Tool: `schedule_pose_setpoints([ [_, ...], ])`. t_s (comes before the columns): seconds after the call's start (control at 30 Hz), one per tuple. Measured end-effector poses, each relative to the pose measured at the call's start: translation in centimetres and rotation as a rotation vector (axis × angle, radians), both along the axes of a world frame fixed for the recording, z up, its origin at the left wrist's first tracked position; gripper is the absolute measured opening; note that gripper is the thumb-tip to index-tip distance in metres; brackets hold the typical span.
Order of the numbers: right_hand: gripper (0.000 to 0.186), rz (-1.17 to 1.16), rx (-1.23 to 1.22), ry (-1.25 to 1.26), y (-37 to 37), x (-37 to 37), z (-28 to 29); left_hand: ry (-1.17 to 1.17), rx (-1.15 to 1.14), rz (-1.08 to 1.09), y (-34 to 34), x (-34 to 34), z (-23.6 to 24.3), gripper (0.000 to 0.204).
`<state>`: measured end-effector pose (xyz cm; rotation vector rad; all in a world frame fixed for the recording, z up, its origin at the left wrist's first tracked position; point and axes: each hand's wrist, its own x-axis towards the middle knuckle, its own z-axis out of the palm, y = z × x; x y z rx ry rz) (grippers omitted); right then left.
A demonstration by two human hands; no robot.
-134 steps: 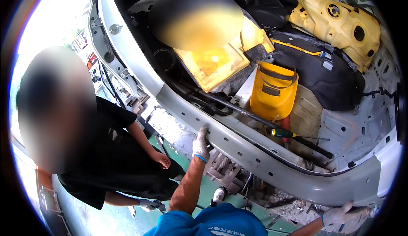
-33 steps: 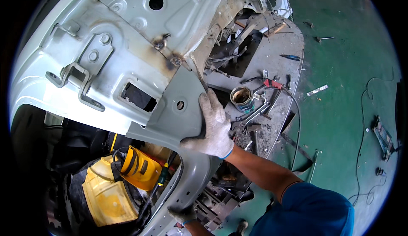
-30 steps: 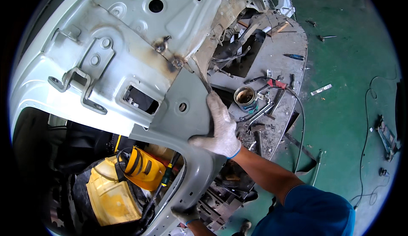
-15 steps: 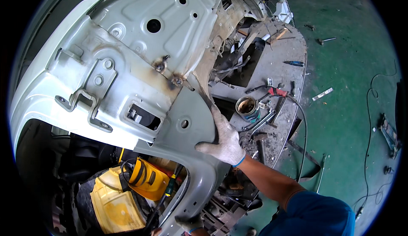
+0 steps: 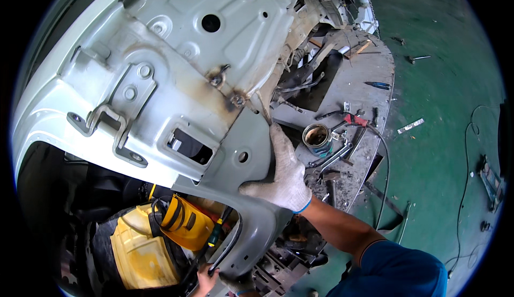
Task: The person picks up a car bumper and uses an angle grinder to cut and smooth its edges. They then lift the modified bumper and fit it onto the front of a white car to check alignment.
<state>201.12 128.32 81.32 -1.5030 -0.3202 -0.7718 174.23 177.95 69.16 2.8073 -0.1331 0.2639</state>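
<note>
My right hand (image 5: 284,182), in a whitish work glove with a blue cuff, grips the outer edge of a grey sheet-metal body panel (image 5: 257,160). Its thumb lies across the panel's face, pointing left, while the fingers run up along the edge and partly over it. The panel abuts the white car body, near two scorched spots (image 5: 237,100). My left hand (image 5: 238,284), also gloved, is at the panel's lower end by the bottom edge; its fingers are mostly hidden. Beside it, another person's bare hand (image 5: 206,279) holds the dark-trimmed edge of the opening.
Inside the opening lie a yellow welding mask (image 5: 187,225) and a yellow plastic piece (image 5: 142,249). On the grey bench (image 5: 358,64) stand an open can (image 5: 317,139), wrenches (image 5: 334,157), a hammer (image 5: 331,182) and a red-handled tool (image 5: 355,119) with a cable. Tools and cables lie on the green floor (image 5: 433,163).
The view has shifted and turned slightly. My right thumb sits farther left on the panel. The other person's bare hand has come up into view at the opening's edge.
</note>
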Motion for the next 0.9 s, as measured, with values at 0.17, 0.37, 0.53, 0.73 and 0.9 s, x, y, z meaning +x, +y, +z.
schedule_pose_setpoints([
  [0.17, 0.126, 0.002, -0.009, 0.021, -0.1, -0.2, 0.3, -0.023, -0.059, -0.051, -0.8, 1.3, 0.3, 0.023],
  [0.37, 0.129, 0.024, 0.018, 0.040, 0.2, -0.2, 1.5, -0.025, 0.009, -0.042, -0.4, 0.7, 0.1, 0.026],
  [0.53, 0.127, 0.093, 0.096, 0.126, 0.2, -0.1, 2.5, -0.005, 0.010, 0.014, -0.2, 0.9, -0.3, 0.026],
  [0.73, 0.128, 0.054, 0.077, 0.153, 0.3, -0.3, 3.6, -0.116, -0.001, -0.040, -0.5, 0.5, -0.9, 0.025],
  [0.9, 0.127, 0.101, 0.027, 0.100, -0.7, 0.2, 2.6, -0.084, -0.036, -0.008, -1.2, 0.5, -0.4, 0.027],
])
